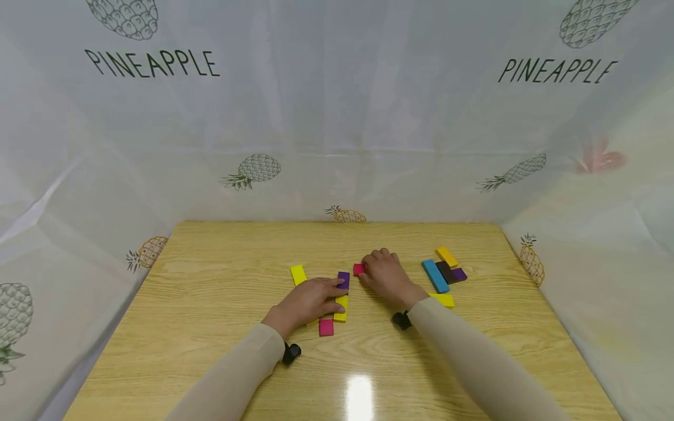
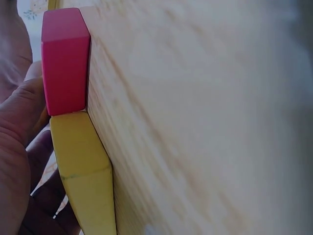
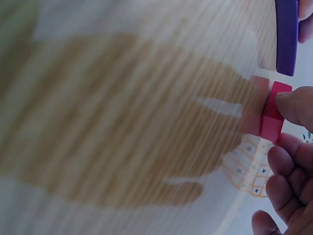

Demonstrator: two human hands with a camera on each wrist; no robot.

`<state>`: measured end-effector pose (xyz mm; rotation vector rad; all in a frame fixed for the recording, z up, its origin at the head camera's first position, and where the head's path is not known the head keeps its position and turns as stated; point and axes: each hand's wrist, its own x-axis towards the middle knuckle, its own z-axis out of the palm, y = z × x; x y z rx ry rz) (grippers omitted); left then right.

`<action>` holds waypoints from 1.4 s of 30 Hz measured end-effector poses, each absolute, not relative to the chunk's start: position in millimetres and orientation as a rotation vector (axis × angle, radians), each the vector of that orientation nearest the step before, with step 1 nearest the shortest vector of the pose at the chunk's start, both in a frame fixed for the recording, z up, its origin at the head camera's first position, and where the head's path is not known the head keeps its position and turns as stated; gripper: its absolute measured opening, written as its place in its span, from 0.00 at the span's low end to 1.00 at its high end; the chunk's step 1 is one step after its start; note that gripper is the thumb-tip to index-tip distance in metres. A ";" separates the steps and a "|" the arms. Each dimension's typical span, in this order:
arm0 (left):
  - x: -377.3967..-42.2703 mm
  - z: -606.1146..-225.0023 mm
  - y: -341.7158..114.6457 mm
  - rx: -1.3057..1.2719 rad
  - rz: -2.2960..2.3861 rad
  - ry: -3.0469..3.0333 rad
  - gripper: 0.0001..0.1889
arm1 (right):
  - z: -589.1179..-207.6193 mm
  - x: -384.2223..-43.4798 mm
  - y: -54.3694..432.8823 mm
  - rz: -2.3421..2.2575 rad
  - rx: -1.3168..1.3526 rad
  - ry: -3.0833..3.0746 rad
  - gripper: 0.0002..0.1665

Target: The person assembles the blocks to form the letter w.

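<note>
My left hand [image 1: 310, 301] lies over a group of coloured blocks, its fingers fairly straight across a purple block [image 1: 344, 279] and a yellow block [image 1: 341, 308]. Another yellow block [image 1: 298, 273] pokes out beyond that hand, and a pink block [image 1: 326, 327] sits at the near end of the group. Close up in the left wrist view, a pink block [image 2: 66, 68] touches a yellow one [image 2: 83, 161]. To the right of the group, my right hand [image 1: 387, 276] pinches a small pink block [image 3: 274, 115] between thumb and finger, low over the wooden table, slightly apart from the purple block.
Right of my right hand lie a blue block [image 1: 435, 276], a dark brown block [image 1: 446, 272], a small purple block [image 1: 460, 274] and an orange block [image 1: 446, 257]. A yellow block [image 1: 443, 300] is partly behind my right sleeve. White pineapple-print cloth [image 1: 337, 117] surrounds the wooden table [image 1: 221, 257].
</note>
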<state>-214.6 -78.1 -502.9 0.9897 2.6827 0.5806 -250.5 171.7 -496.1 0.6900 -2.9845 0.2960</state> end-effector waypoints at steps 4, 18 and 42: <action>-214.6 -502.1 -77.8 1.000 0.577 2.688 0.27 | -496.1 -253.7 168.0 0.298 0.705 -2.986 0.19; -214.5 -498.6 -75.9 1.005 0.560 2.687 0.27 | -494.8 -254.9 163.9 0.284 0.736 -2.970 0.18; -213.4 -498.3 -75.9 0.999 0.566 2.681 0.27 | -497.5 -256.1 163.0 0.290 0.733 -2.963 0.18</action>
